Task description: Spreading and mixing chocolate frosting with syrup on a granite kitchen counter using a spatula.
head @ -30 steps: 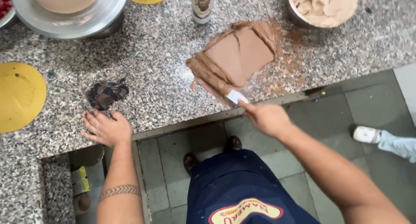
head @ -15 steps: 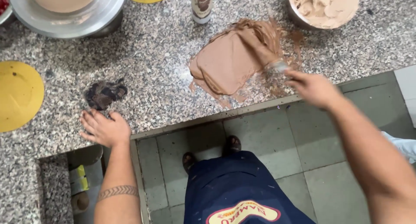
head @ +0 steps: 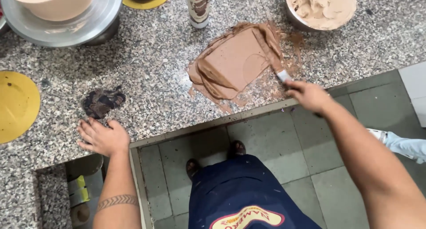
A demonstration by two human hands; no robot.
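Chocolate paste [head: 235, 62] lay spread in a flat brown slab on the granite desk [head: 151, 69], just near of the metal bowl of pale cream [head: 321, 7] and the upright bottle [head: 198, 7]. My right hand [head: 308, 96] was closed around the handle of a metal scraper [head: 279, 71], whose blade met the slab's right edge, where loose smears trailed off. My left hand [head: 102, 138] lay flat and spread open on the desk's near edge, holding nothing, just beside a dark crumpled wrapper [head: 102, 102]. To work it well, I judged the blade should stay low and nearly flat to the stone, sweeping the smeared fringe inward in 1 steady stroke, with the left hand kept planted for balance.
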